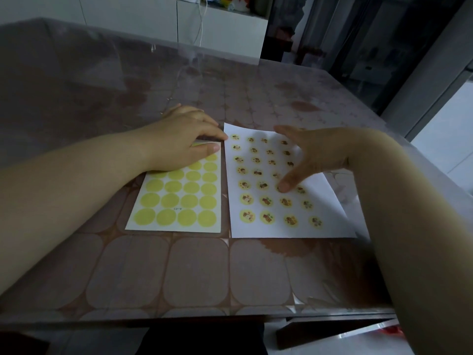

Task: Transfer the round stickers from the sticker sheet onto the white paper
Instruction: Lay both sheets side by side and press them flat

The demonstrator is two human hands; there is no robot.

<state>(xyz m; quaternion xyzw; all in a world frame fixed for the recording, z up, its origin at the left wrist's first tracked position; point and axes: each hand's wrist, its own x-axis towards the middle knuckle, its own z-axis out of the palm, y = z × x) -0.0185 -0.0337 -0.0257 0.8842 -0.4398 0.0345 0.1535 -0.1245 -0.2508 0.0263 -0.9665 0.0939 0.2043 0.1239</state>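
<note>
The sticker sheet [176, 201] lies at the left, showing rows of plain yellow circles. My left hand [184, 139] rests flat on its far end, fingers straight, thumb along the top edge. To its right lies the white paper [332, 213], covered with several round picture stickers [266, 201] in rows. My right hand [312, 155] hovers over the paper with fingers spread, and its thumb presses down on a sticker in the third column.
Both sheets lie on a brown patterned table [158, 272] under a clear cover. The table's near edge runs along the bottom and its right edge slants behind my right arm. White cabinets [222, 29] stand beyond the far edge.
</note>
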